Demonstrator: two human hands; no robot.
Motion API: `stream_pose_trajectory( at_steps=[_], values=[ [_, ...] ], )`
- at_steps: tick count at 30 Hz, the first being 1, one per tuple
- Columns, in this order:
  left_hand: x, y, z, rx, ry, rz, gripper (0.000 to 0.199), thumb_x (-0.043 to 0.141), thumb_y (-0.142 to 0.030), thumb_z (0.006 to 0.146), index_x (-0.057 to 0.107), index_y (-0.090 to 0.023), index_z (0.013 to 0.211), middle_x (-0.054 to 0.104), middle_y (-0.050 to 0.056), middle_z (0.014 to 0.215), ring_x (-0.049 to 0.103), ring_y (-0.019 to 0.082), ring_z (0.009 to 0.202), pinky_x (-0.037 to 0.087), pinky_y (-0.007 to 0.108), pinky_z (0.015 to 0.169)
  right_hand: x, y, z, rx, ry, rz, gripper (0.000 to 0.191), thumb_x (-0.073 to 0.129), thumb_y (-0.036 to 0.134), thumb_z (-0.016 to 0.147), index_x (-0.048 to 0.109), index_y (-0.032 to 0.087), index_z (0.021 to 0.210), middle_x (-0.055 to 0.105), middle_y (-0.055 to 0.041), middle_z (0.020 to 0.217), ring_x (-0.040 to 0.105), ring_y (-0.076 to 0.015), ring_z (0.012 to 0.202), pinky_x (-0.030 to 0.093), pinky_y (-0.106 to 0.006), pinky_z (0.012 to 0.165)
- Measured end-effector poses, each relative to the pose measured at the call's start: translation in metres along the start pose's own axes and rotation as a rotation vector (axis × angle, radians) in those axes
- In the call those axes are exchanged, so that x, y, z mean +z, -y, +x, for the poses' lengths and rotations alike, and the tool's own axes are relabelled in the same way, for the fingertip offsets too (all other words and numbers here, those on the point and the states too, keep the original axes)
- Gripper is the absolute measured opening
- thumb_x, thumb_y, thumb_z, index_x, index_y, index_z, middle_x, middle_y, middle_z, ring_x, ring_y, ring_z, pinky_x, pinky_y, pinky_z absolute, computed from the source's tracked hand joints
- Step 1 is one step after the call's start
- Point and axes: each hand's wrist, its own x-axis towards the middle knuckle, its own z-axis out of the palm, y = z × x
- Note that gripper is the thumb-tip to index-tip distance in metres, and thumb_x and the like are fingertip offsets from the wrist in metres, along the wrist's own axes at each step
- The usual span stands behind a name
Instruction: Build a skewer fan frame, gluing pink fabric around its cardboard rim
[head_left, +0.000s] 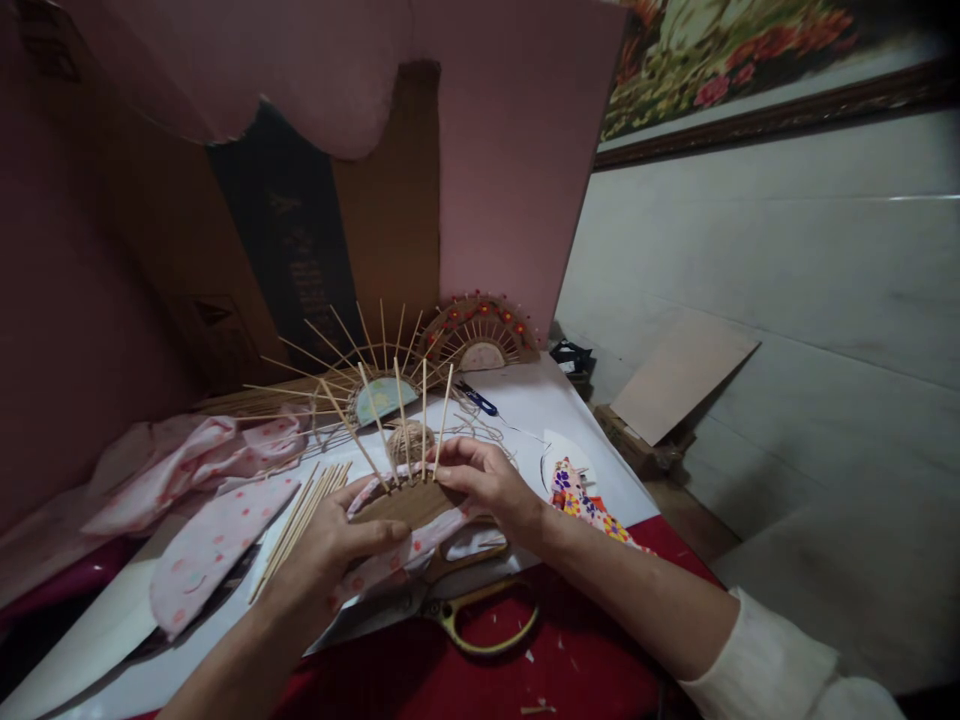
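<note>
Between my two hands is a half-round brown cardboard piece (pixel 405 508) edged with pink dotted fabric. Several thin wooden sticks (pixel 400 415) stand up from its curved top edge, fanned slightly apart. My left hand (pixel 341 540) grips the piece at its left end, thumb lying across the front. At the right, my right hand (pixel 484 485) holds the upper edge, its fingers close to the base of the rightmost stick. Behind the sticks rests a ball of twine (pixel 411 442). Scissors with gold handles (pixel 491 620) lie just below the cardboard, their blades partly hidden.
Loose wooden sticks (pixel 300 520) and a dotted fabric half-circle (pixel 217 560) lie left. Behind stand a stick fan with a pale green centre (pixel 384 400) and a finished-looking flowered fan (pixel 484 355). Blue thread snips (pixel 478 400) and floral fabric (pixel 577 495) lie right.
</note>
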Motion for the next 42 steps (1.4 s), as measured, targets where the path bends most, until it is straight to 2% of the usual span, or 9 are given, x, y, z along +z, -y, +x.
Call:
stream_pose_trajectory(
  at_steps=[4, 9, 12, 24, 27, 31, 34, 37, 42],
  values=[
    [-0.001, 0.000, 0.000, -0.020, -0.023, 0.005, 0.050, 0.074, -0.018, 0.053, 0.061, -0.015, 0.101, 0.069, 0.003, 0.067, 0.060, 0.017, 0.051, 0.051, 0.027, 0.042, -0.002, -0.001, 0.001, 0.008, 0.051, 0.070, 0.027, 0.066, 0.031, 0.066, 0.062, 0.015, 0.088, 0.058, -0.0012, 0.075, 0.051, -0.0116, 0.063, 0.038, -0.024, 0.056],
    [-0.001, -0.002, 0.000, -0.028, -0.016, 0.027, 0.045, 0.073, -0.017, 0.055, 0.061, -0.017, 0.098, 0.069, 0.003, 0.070, 0.060, 0.017, 0.053, 0.051, 0.026, 0.043, -0.003, 0.002, 0.000, -0.054, 0.070, 0.090, 0.023, 0.064, 0.033, 0.069, 0.065, 0.016, 0.086, 0.061, -0.0030, 0.082, 0.054, -0.0154, 0.076, 0.040, -0.029, 0.072],
    [0.000, -0.003, 0.000, -0.017, 0.021, 0.024, 0.043, 0.073, -0.015, 0.056, 0.062, -0.016, 0.098, 0.068, 0.003, 0.068, 0.059, 0.016, 0.052, 0.051, 0.026, 0.043, -0.003, 0.001, 0.001, -0.050, 0.056, 0.064, 0.022, 0.066, 0.032, 0.069, 0.065, 0.017, 0.086, 0.060, -0.0023, 0.079, 0.053, -0.0150, 0.073, 0.041, -0.029, 0.068],
    [0.001, -0.005, -0.002, -0.002, 0.031, 0.006, 0.039, 0.072, -0.014, 0.057, 0.062, -0.015, 0.094, 0.067, 0.000, 0.060, 0.056, 0.013, 0.046, 0.051, 0.024, 0.042, 0.001, -0.003, 0.000, -0.029, 0.030, 0.054, 0.029, 0.071, 0.031, 0.065, 0.061, 0.016, 0.088, 0.061, -0.0007, 0.077, 0.052, -0.0102, 0.061, 0.038, -0.022, 0.051],
    [0.001, -0.007, -0.003, 0.001, 0.019, 0.010, 0.036, 0.072, -0.014, 0.057, 0.063, -0.016, 0.092, 0.068, 0.001, 0.064, 0.058, 0.014, 0.049, 0.051, 0.025, 0.043, 0.000, -0.002, 0.000, -0.094, -0.012, 0.042, 0.026, 0.070, 0.031, 0.067, 0.063, 0.016, 0.087, 0.063, -0.0016, 0.080, 0.055, -0.0123, 0.068, 0.040, -0.024, 0.059],
    [0.004, -0.008, -0.004, -0.013, 0.004, 0.034, 0.035, 0.072, -0.014, 0.056, 0.065, -0.015, 0.090, 0.070, 0.003, 0.065, 0.059, 0.015, 0.048, 0.050, 0.024, 0.042, -0.006, 0.002, 0.004, -0.254, -0.155, 0.059, 0.022, 0.065, 0.037, 0.075, 0.064, 0.017, 0.084, 0.064, -0.0027, 0.083, 0.054, -0.0139, 0.076, 0.039, -0.027, 0.071],
    [0.006, -0.007, -0.004, -0.018, 0.002, 0.040, 0.036, 0.073, -0.016, 0.053, 0.067, -0.014, 0.088, 0.071, 0.005, 0.064, 0.060, 0.016, 0.047, 0.049, 0.024, 0.041, -0.012, 0.006, 0.008, -0.317, -0.258, 0.108, 0.023, 0.062, 0.039, 0.078, 0.064, 0.018, 0.086, 0.064, -0.0027, 0.086, 0.052, -0.0135, 0.077, 0.036, -0.027, 0.071],
    [0.004, -0.004, -0.001, -0.020, -0.001, 0.027, 0.037, 0.074, -0.017, 0.051, 0.068, -0.013, 0.088, 0.070, 0.005, 0.063, 0.059, 0.016, 0.046, 0.049, 0.024, 0.041, -0.018, 0.009, 0.010, -0.372, -0.337, 0.169, 0.019, 0.067, 0.034, 0.075, 0.062, 0.018, 0.083, 0.062, -0.0006, 0.078, 0.049, -0.0122, 0.071, 0.034, -0.026, 0.067],
    [-0.002, 0.002, 0.005, -0.005, -0.019, -0.007, 0.042, 0.074, -0.017, 0.052, 0.066, -0.015, 0.093, 0.070, 0.003, 0.062, 0.061, 0.016, 0.048, 0.048, 0.023, 0.041, -0.022, 0.011, 0.013, -0.413, -0.354, 0.143, 0.016, 0.068, 0.031, 0.073, 0.061, 0.016, 0.070, 0.055, 0.0015, 0.062, 0.041, -0.0109, 0.058, 0.033, -0.025, 0.059]
  ],
)
